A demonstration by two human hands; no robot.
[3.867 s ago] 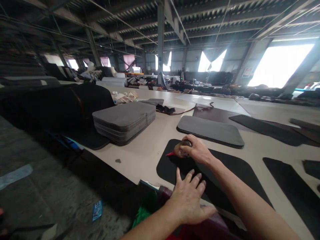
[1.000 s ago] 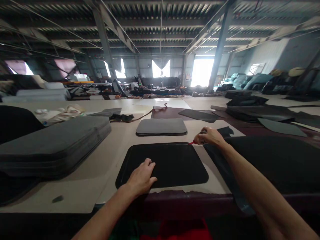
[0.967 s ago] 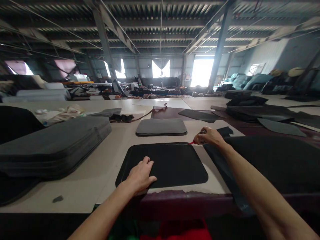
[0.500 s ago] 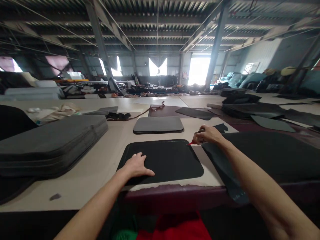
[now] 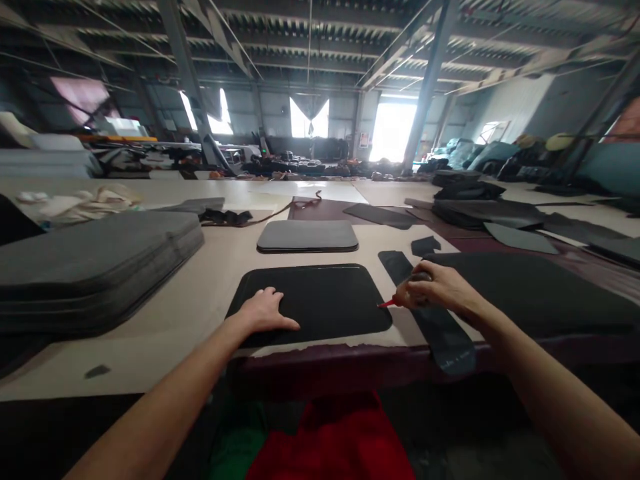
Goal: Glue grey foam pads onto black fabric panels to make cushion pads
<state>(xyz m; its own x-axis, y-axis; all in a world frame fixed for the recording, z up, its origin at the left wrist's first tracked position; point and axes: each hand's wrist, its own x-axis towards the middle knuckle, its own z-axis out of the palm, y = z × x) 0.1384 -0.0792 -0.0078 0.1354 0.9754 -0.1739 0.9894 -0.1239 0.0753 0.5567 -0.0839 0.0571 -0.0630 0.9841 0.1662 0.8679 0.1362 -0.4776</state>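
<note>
A black panel [image 5: 325,300] with rounded corners lies flat in front of me, with a thin pale line along its far edge. My left hand [image 5: 264,311] rests on its left part, fingers spread and thumb pointing right. In my right hand [image 5: 437,283] is a squeeze bottle [image 5: 388,303] with a pointed red nozzle; its body is mostly hidden by my fingers. The nozzle tip is at the panel's right edge. Just beyond the panel sits a short stack of grey panels [image 5: 307,235]. A dark strip [image 5: 440,330] lies under my right wrist.
A thick stack of grey sheets [image 5: 100,267] stands at the left. Black material [image 5: 540,293] covers the table on the right, with dark offcuts [image 5: 377,215] farther back. Tan paper [image 5: 190,313] lies under the panel. A small scrap [image 5: 97,371] is near the front edge.
My right hand has drawn the red nozzle from the panel's far right corner towards me along its right edge. My left hand stays on the panel. The view has shifted slightly.
</note>
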